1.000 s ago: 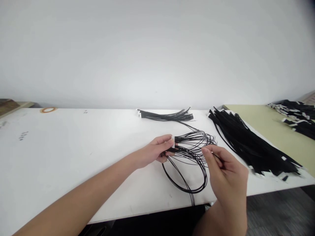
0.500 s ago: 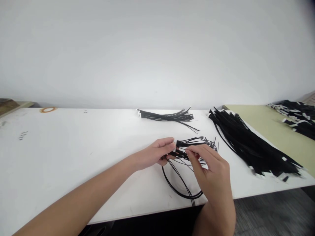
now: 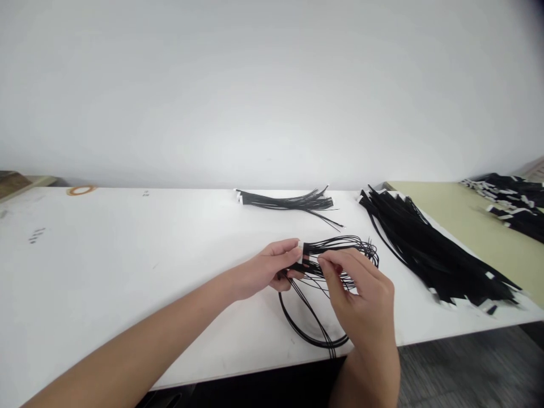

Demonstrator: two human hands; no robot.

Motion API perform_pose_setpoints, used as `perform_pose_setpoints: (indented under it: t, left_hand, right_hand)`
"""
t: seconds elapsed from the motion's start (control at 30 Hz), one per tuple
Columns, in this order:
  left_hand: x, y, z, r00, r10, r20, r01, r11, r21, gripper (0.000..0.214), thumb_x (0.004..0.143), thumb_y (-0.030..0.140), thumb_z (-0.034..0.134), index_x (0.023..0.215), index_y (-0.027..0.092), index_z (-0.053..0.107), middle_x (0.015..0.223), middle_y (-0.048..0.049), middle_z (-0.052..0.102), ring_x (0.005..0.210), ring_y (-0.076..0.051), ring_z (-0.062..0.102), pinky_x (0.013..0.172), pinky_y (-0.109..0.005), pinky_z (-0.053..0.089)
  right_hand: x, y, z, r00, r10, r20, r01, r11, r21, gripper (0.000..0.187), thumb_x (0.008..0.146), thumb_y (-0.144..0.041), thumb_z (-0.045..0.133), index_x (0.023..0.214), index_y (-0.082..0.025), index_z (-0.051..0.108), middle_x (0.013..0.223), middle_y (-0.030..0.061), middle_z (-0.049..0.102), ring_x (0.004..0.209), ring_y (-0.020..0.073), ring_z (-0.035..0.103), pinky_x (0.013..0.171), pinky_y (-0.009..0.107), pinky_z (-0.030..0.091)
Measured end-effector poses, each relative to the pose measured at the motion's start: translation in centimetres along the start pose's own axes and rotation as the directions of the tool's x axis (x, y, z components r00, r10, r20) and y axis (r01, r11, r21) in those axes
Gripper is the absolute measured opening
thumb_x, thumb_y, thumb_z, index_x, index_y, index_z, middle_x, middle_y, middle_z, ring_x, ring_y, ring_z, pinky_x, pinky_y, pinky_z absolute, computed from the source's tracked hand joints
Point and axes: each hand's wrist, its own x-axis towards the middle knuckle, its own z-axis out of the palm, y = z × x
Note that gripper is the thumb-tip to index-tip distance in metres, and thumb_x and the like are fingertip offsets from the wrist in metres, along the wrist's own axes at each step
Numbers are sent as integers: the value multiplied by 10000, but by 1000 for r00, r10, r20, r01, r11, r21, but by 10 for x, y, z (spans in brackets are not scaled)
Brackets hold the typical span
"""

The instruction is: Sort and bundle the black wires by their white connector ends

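A white connector (image 3: 300,253) with many thin black wires is pinched between the thumb and fingers of my left hand (image 3: 278,263). From it the black wires (image 3: 335,245) run right and curve back in loops. Just right of the connector, my right hand (image 3: 359,283) has thumb and forefinger pressed together on a thin black wire (image 3: 313,259). The exact wire end is too small to make out. Below the hands, a thicker black cable loop (image 3: 297,331) hangs toward the table's front edge.
A small bundle of black wires with white connectors (image 3: 284,201) lies at the back of the white table (image 3: 127,255). A large pile of black wire harnesses (image 3: 437,249) lies on the right. More harnesses (image 3: 514,192) rest on a yellow-green surface (image 3: 446,204). An orange ring (image 3: 81,190) lies back left.
My right hand has shifted slightly left, its fingertips closer to the connector. The left hand keeps its hold, and the view has moved very little.
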Motion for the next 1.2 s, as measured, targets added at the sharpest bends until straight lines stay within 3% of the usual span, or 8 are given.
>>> perform_pose_setpoints:
  t: [0.17,0.27,0.33,0.37,0.5,0.67,1.03,1.2]
  left_hand:
    - [0,3,-5,1000,19,-17,-20,998,-67,255,863,379,534,775,172,414,637,36,369,493,-23,289,411,-142,131]
    - [1,5,-11,995,84,-51,-89,988,-123,240,874,405,506,814,186,428,633,51,392,424,1,236,413,-153,149]
    - [1,7,-14,991,112,-80,-122,982,-142,243,872,438,494,855,200,445,630,66,399,387,14,198,430,-167,198]
    - [1,8,-15,989,122,-88,-134,980,-149,252,869,456,489,873,207,452,629,74,401,374,18,183,441,-176,223]
    - [-2,11,-15,987,150,-66,-159,972,-172,279,861,498,472,884,220,464,625,90,404,349,24,157,473,-202,278]
    - [-4,9,-14,989,148,-5,-146,971,-190,285,847,497,497,865,215,461,629,90,415,340,31,165,468,-188,252]
    - [-5,6,-14,991,130,21,-124,978,-167,282,847,485,507,867,207,463,616,81,426,351,26,192,450,-170,208]
    - [-3,8,-15,987,161,-7,-160,973,-168,284,859,482,488,861,199,460,635,81,424,346,38,145,445,-175,215]
  right_hand:
    - [1,-4,2,959,-13,-284,36,996,77,157,784,-96,610,901,-198,634,814,30,629,762,162,595,683,316,494]
    - [-1,-2,0,715,222,-663,-117,973,200,125,798,-159,615,917,-192,631,825,45,599,730,175,594,666,354,503]
    - [-3,6,-2,574,403,-713,-255,915,313,125,822,-238,600,931,-181,623,792,45,589,698,172,596,667,364,508]
    - [-4,10,-3,581,468,-666,-308,884,352,152,822,-273,603,938,-176,621,780,45,596,697,172,601,674,364,513]
    - [-7,20,-1,852,509,-126,-454,836,309,172,802,-315,621,903,-179,649,870,68,668,813,188,635,743,337,519]
    - [-3,1,11,951,284,125,-305,929,209,130,817,-281,590,852,-195,681,849,52,692,803,182,649,685,277,517]
    - [1,-8,19,998,51,22,-53,992,113,130,851,-188,515,898,-213,633,803,24,665,741,159,616,693,289,501]
    - [-7,-10,-8,956,222,191,-251,958,140,92,830,-266,565,812,-200,627,651,-9,598,542,108,532,505,219,450]
